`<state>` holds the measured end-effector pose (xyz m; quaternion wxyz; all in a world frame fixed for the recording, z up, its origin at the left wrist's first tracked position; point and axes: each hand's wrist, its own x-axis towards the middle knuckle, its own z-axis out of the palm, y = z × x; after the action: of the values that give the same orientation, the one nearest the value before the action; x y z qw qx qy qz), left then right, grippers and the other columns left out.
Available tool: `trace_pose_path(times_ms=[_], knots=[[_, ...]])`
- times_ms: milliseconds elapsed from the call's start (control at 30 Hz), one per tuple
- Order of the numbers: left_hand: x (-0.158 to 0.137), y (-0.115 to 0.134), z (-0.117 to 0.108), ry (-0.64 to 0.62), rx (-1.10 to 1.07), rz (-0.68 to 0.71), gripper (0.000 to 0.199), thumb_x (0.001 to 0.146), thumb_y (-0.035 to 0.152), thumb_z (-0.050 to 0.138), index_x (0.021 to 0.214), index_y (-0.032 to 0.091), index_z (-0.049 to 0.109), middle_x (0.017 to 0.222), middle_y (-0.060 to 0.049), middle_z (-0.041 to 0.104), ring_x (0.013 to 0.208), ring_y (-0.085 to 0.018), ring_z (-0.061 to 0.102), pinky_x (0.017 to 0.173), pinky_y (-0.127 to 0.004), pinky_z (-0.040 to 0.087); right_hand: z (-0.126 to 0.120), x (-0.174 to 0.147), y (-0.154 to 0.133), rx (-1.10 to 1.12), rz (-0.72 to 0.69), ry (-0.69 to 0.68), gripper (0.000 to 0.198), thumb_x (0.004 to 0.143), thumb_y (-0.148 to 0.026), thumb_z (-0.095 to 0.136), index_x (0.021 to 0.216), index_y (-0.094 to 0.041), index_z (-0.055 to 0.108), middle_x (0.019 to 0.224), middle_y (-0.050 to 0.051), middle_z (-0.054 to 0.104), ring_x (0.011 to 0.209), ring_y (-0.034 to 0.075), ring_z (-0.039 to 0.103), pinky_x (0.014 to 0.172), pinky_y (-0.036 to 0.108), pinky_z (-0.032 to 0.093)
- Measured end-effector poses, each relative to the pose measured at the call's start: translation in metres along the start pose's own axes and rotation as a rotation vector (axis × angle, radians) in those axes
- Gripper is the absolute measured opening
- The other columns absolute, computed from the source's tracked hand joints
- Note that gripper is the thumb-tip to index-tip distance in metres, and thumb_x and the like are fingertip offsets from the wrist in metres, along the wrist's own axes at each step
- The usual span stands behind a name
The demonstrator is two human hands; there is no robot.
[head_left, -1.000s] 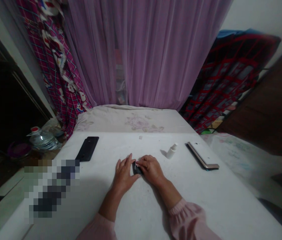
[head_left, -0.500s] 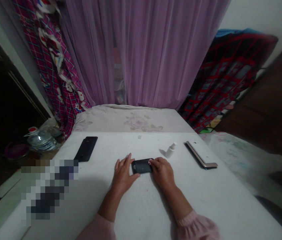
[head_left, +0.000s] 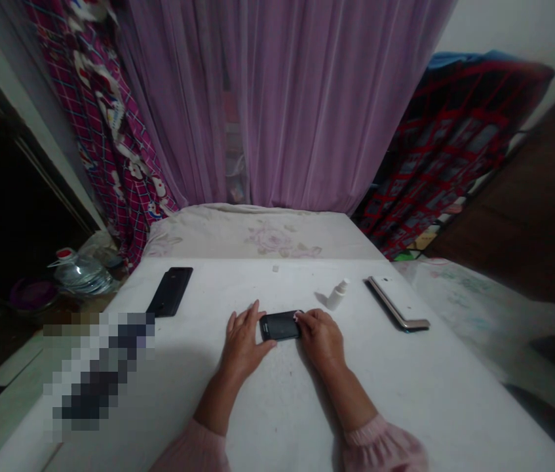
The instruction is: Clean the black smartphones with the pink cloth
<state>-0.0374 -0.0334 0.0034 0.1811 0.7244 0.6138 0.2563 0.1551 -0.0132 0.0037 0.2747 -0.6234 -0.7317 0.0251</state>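
A dark smartphone point(head_left: 281, 326) lies screen up on the white-covered table. My left hand point(head_left: 244, 341) steadies its left end, the thumb at the near edge and a finger at the far corner, the other fingers spread. Over the phone's right end, my right hand point(head_left: 323, 334) is closed in a pinch on a small pinkish-white wad point(head_left: 297, 316), which touches the screen. Whether the wad is cloth or tissue I cannot make out. Just beyond my right hand stands a small white spray bottle point(head_left: 338, 295).
Dark phones point(head_left: 172, 292) lie at the left and stacked phones, a white one point(head_left: 395, 301) on top, at the right. A small pale piece point(head_left: 276, 269) sits near the back. Purple curtains point(head_left: 306, 105) hang behind; a large water bottle point(head_left: 80, 272) stands left of the table.
My right hand and the wad have shifted very slightly to the right over the screen. My left hand keeps its place on the phone.
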Motion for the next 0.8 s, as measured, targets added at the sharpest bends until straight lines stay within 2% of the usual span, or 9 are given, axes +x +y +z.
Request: trace_pose_path(times_ms=[133,300,467,633,733,800], knots=[[0.0,0.0,0.0,0.003,0.003,0.004,0.09,0.075,0.024,0.071,0.147,0.024,0.017,0.131,-0.004,0.061,0.132,-0.026,0.042,0.115,-0.053,0.015,-0.001,0.005,0.005,-0.028,0.094,-0.016,0.023,0.091,-0.028,0.053,0.095,-0.024,0.075,0.085,0.003,0.065,0.081,0.017,0.058,0.069,0.025,0.038],[0.0,0.0,0.0,0.004,0.012,0.019,0.091,0.076,0.024,0.069,0.148,0.026,0.015,0.131,-0.005,0.061,0.132,-0.027,0.042,0.114,-0.054,0.015,-0.001,0.015,-0.007,-0.073,0.153,-0.03,0.023,0.092,-0.027,0.053,0.095,-0.024,0.075,0.088,0.003,0.065,0.084,0.017,0.058,0.07,0.026,0.038],[0.0,0.001,0.0,-0.005,0.018,0.014,0.09,0.075,0.023,0.069,0.148,0.026,0.015,0.131,-0.004,0.061,0.132,-0.026,0.042,0.114,-0.054,0.014,0.005,0.021,-0.027,-0.083,0.039,-0.072,0.02,0.089,-0.024,0.056,0.093,-0.026,0.076,0.088,0.004,0.066,0.083,0.017,0.056,0.071,0.026,0.036],[0.0,0.002,0.0,-0.01,0.022,0.013,0.089,0.075,0.02,0.066,0.148,0.025,0.016,0.132,-0.004,0.06,0.132,-0.025,0.041,0.115,-0.052,0.013,0.015,0.014,-0.05,-0.037,-0.099,-0.092,0.019,0.088,-0.024,0.057,0.094,-0.026,0.075,0.084,0.004,0.066,0.079,0.016,0.055,0.07,0.026,0.036],[0.0,0.002,-0.001,-0.011,0.016,0.012,0.087,0.076,0.02,0.066,0.148,0.025,0.016,0.132,-0.003,0.06,0.132,-0.026,0.042,0.115,-0.053,0.013,0.015,0.008,-0.048,-0.009,-0.149,-0.07,0.019,0.089,-0.023,0.057,0.095,-0.027,0.075,0.082,0.004,0.066,0.079,0.016,0.055,0.07,0.026,0.036],[-0.001,0.002,-0.001,-0.013,0.009,0.009,0.089,0.076,0.021,0.067,0.148,0.025,0.015,0.132,-0.003,0.06,0.132,-0.026,0.042,0.115,-0.053,0.014,0.012,0.006,-0.037,-0.005,-0.133,-0.051,0.019,0.088,-0.022,0.058,0.096,-0.027,0.075,0.083,0.004,0.066,0.079,0.017,0.056,0.069,0.026,0.037]])
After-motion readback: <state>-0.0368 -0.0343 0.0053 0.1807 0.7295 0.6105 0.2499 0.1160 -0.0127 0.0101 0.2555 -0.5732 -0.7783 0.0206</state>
